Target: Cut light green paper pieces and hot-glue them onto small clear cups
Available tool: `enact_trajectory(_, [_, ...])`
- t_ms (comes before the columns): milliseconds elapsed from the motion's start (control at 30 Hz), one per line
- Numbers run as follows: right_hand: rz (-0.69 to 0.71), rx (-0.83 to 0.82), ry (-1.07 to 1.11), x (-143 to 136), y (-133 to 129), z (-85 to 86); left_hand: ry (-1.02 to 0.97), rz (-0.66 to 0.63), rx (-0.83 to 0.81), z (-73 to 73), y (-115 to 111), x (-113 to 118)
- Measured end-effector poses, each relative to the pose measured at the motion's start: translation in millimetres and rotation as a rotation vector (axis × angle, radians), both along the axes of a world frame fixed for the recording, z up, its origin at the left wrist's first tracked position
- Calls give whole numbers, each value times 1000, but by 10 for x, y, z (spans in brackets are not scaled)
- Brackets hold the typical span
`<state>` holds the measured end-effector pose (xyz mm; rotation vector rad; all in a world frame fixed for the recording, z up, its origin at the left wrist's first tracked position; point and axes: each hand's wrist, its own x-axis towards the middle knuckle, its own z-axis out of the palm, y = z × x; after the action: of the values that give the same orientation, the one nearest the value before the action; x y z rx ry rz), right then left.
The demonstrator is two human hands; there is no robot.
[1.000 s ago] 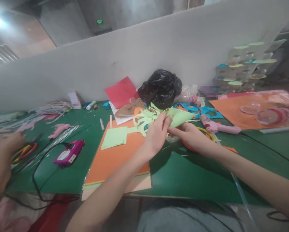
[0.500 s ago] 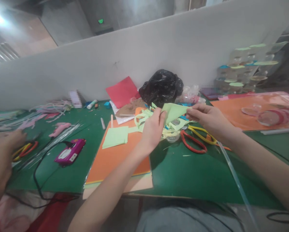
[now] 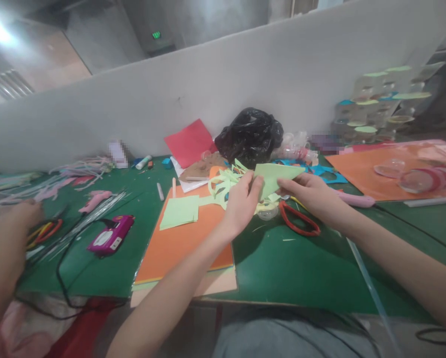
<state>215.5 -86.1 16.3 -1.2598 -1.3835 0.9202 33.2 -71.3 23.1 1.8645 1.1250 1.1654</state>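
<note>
The left hand point(image 3: 243, 201) has its thumb and fingers closed on the left end of a folded pale green sheet point(image 3: 273, 176), and the right hand point(image 3: 307, 191) pinches the lower right part of it, so the sheet is held between the two hands, lifted over the bench point(image 3: 282, 278). Its pointed right end reaches out above the right hand's fingers. Curly green offcuts point(image 3: 219, 186) lie just left of and beyond the left hand. Nearer the wearer than the right hand's fingers is a red loop handle point(image 3: 299, 226), with a clear round piece point(image 3: 268, 215) between it and the left hand. Left of the left hand, a small stack of green squares point(image 3: 180, 211) sits on orange sheets point(image 3: 185, 248). Beyond both hands are a black plastic bag point(image 3: 249, 134) and, further left, a red sheet point(image 3: 190, 142); blue cut-out paper point(image 3: 329, 174) lies just past the right hand. A pink handle point(image 3: 357, 200) with a black cable shows to the right of that hand, partly hidden by it. Well left of the left hand are a purple box point(image 3: 111, 236), a pink glue gun point(image 3: 96, 200) and another person's blurred hand point(image 3: 19, 219), whose grip I cannot tell.
</note>
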Motion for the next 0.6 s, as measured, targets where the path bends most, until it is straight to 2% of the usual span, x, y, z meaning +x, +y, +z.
enact_trajectory(300, [-125, 29, -78, 77, -9, 119, -105, -194, -17, 38, 10, -3])
enact_trajectory(433, [-177, 71, -46, 154, 28, 174, -80, -168, -28, 52, 70, -37])
enact_trajectory(600, [-185, 58, 0, 164, 70, 122, -42, -152, -43, 43, 78, -38])
